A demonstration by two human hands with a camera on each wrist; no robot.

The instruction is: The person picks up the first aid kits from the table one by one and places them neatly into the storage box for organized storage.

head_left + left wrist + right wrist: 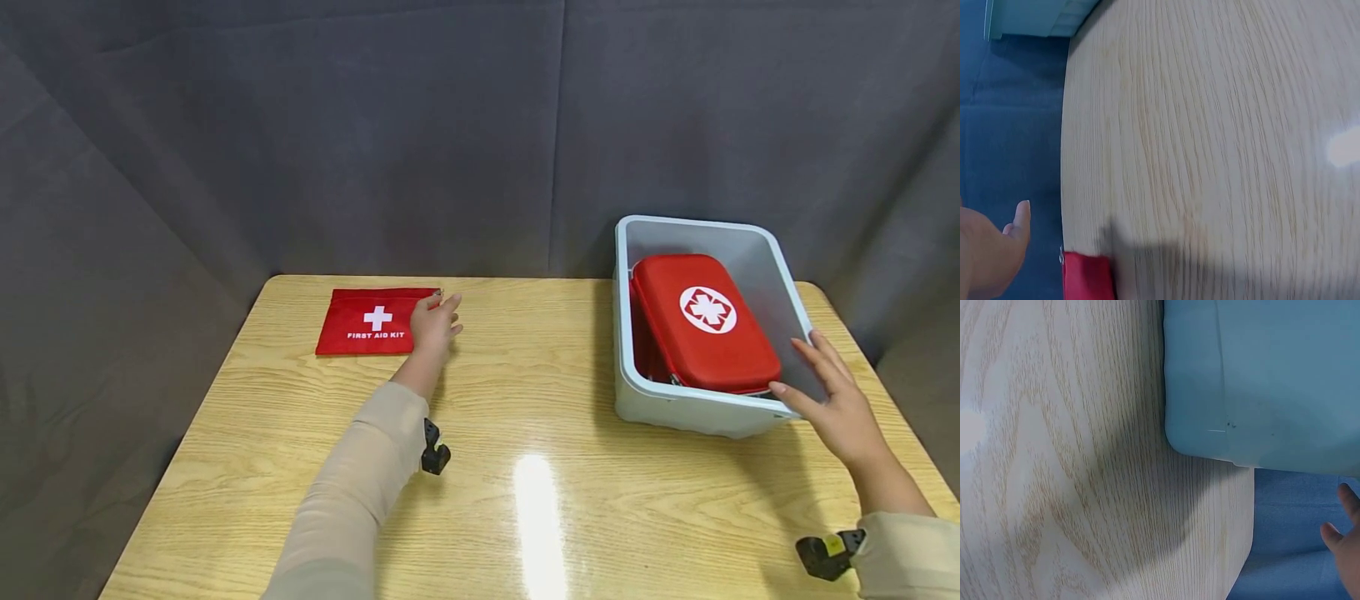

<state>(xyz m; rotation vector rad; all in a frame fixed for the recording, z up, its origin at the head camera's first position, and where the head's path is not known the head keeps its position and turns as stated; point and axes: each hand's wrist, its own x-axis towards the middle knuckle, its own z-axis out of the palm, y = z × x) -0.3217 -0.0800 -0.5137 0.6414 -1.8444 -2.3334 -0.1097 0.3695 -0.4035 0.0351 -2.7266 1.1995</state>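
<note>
My left hand [433, 327] is over the right end of a flat red zip pouch [352, 321], its fingers loosely bent and holding nothing. A white cross and "FIRST AID KIT" are printed on the pouch. In the left wrist view, only a red corner of the pouch [1088, 278] shows beside the hand [994, 253]. My right hand [843, 412] is spread at the right front corner of a pale grey-blue plastic bin [693, 418], thumb and fingers apart at the rim. Inside the bin, a red hard-shell first aid case [675, 292] with a white round emblem lies tilted.
Both things stand on a light wood-grain table [480, 500], the bin at the back right. A dark grey cloth [450, 142] hangs behind the table's far edge. Black camera mounts [433, 450] are on both sleeved wrists.
</note>
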